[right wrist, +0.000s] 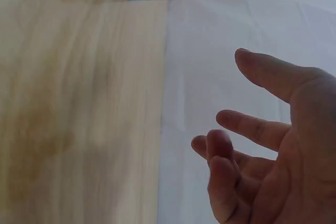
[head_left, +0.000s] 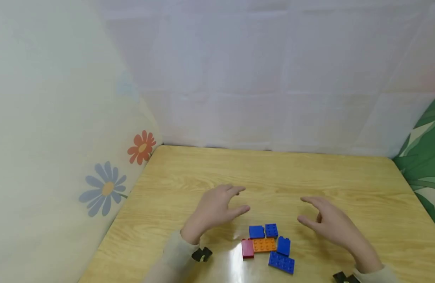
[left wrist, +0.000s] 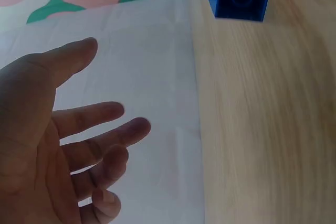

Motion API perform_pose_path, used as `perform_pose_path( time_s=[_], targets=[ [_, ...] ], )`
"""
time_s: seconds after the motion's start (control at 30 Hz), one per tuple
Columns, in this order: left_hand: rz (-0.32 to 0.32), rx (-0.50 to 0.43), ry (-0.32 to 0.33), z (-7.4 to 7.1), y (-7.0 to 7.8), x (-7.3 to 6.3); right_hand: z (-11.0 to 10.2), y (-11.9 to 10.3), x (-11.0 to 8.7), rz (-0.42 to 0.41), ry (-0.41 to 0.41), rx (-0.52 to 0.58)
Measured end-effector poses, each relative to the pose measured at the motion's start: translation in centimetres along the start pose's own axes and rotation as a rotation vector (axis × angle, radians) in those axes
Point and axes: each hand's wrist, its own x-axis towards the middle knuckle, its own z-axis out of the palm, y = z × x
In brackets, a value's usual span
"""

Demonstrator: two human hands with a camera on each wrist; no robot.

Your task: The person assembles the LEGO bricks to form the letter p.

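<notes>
Several toy building bricks lie grouped on the wooden table in the head view. An orange brick (head_left: 264, 245) is in the middle, with a red brick (head_left: 247, 249) at its left. Two blue bricks lie behind it, one wider (head_left: 256, 232) and one smaller (head_left: 271, 230). Another blue brick (head_left: 283, 245) is at its right, and a long blue brick (head_left: 281, 262) lies nearest the front. My left hand (head_left: 217, 208) hovers left of the group, fingers spread and holding nothing. To the right, my right hand (head_left: 329, 222) is likewise empty, thumb apart from its loosely bent fingers.
The wooden table (head_left: 274, 173) reaches back to a pale cloth wall (head_left: 238, 78). A flower-printed cloth (head_left: 61, 118) borders the left side, and green printed leaves (head_left: 426, 165) show at the right. Dark straps (head_left: 201, 254) cross both wrists.
</notes>
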Motion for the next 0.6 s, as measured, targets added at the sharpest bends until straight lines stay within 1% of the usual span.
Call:
perform_pose_path(
  time_s=[0.07, 0.17, 0.27, 0.33, 0.47, 0.6],
  targets=[
    [0.004, -0.026, -0.052, 0.1, 0.2, -0.4, 0.4, -0.2, -0.4, -0.009, -0.015, 0.013],
    [-0.003, -0.083, -0.129, 0.3, 0.5, -1.1, 1.1, -0.4, -0.9, -0.039, -0.013, 0.009],
    [-0.019, -0.144, -0.187, 0.6, 0.7, -2.0, 1.9, -0.6, -1.4, -0.062, -0.021, 0.014],
    [-0.028, -0.184, -0.218, 0.8, 0.8, -2.6, 2.4, -0.7, -1.7, -0.06, -0.039, 0.035],
    [-0.031, -0.221, -0.268, 1.7, 1.0, -3.6, 3.3, -0.9, -2.2, -0.074, -0.069, 0.063],
    [-0.042, -0.239, -0.289, 2.6, 1.2, -4.7, 4.3, -0.8, -2.6, -0.086, -0.102, 0.096]
  ],
)
